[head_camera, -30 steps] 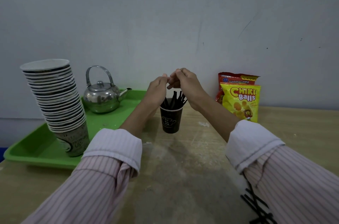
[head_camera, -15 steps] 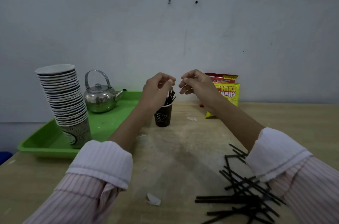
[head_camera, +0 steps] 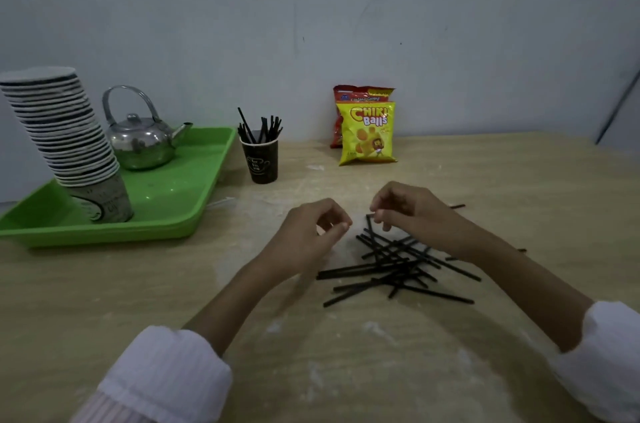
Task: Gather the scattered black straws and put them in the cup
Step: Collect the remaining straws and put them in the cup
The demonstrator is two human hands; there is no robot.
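Note:
A black paper cup [head_camera: 264,163] stands at the back of the wooden table, beside the tray, with several black straws [head_camera: 262,127] upright in it. A loose pile of black straws [head_camera: 398,261] lies criss-crossed at the table's middle. My right hand [head_camera: 407,209] hovers over the far end of the pile, its fingertips pinched on the raised tip of one straw. My left hand [head_camera: 311,232] sits just left of the pile, fingers curled with thumb and forefinger together, and nothing shows in it. A stray straw [head_camera: 457,206] pokes out behind my right hand.
A green tray [head_camera: 173,206] at the left carries a steel kettle [head_camera: 142,142] and a leaning stack of paper cups [head_camera: 65,135]. Two snack bags [head_camera: 367,133] stand against the wall right of the cup. White dust marks the tabletop.
Both hands have come back from above the cup to the straw pile at the table's middle. The view has tilted down, and the right fingers now pinch a straw's tip.

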